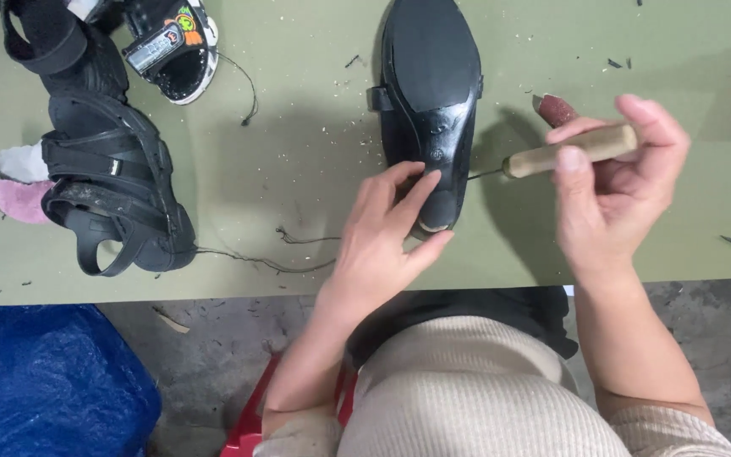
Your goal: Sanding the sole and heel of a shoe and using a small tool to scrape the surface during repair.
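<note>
Head view: black heeled shoe lies sole-up on the green table, near its front edge. Left hand presses spread fingers on the heel end, pinning it. Right hand, just right of the shoe, is closed around a wooden-handled awl, its tip touching the shoe's side. Judged light, with a stiff, smooth sole; best held at the heel or waist. Left of the shoe: black sandals. No labels legible.
</note>
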